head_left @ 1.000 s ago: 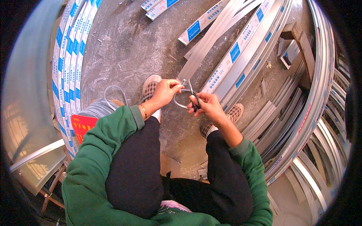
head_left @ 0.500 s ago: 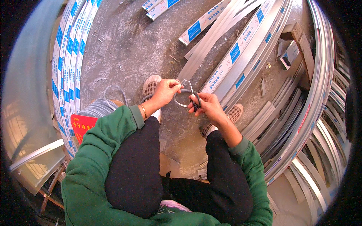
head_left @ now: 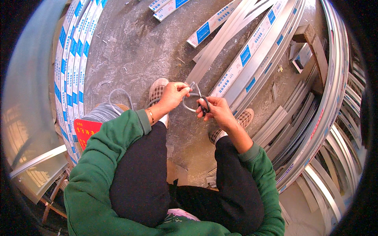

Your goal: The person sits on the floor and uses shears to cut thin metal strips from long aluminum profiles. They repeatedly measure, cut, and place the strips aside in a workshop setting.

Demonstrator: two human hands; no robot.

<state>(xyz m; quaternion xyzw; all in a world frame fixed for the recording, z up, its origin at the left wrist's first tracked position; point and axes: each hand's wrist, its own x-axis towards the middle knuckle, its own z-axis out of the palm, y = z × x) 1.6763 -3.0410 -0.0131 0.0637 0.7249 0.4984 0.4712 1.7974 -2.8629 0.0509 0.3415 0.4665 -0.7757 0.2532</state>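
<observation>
My left hand point(head_left: 173, 96), a bracelet at its wrist, pinches a thin grey strip point(head_left: 188, 107) between thumb and fingertips. The strip bends in a loop between my two hands. My right hand point(head_left: 219, 113) is closed round the black handles of a pair of scissors point(head_left: 206, 105). The metal blades point up and to the left, their tips close to my left fingertips and the strip's end. Whether the blades touch the strip is too small to tell. Beside my left forearm sits a spool point(head_left: 103, 113) wound with the same grey strip, with a red label point(head_left: 87, 131) on it.
Long white-and-blue wrapped profiles point(head_left: 73, 70) lie along the left. More metal profiles point(head_left: 252, 59) run diagonally at the upper right. Bundled bars and a wooden block point(head_left: 315, 47) are on the right. Small scraps dot the concrete floor point(head_left: 130, 51).
The scissor tips have swung slightly left, nearer my left fingertips. My hands have otherwise hardly moved.
</observation>
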